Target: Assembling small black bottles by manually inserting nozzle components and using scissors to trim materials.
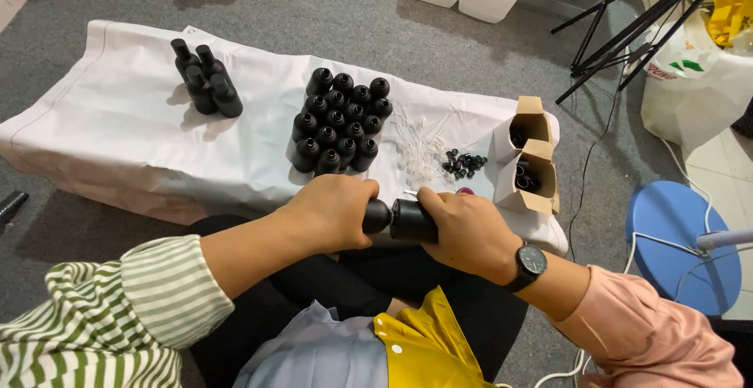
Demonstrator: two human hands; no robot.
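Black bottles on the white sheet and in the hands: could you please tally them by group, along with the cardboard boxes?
Uncapped bottles in the middle cluster: 15
Capped bottles at the far left: 4
Bottle held between left hand and right hand: 1
Open cardboard boxes: 2
Total: 22

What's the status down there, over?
Left hand and right hand both gripping one black bottle held sideways over the lap. Cluster of black bottles on white sheet ahead. Nothing blocking.
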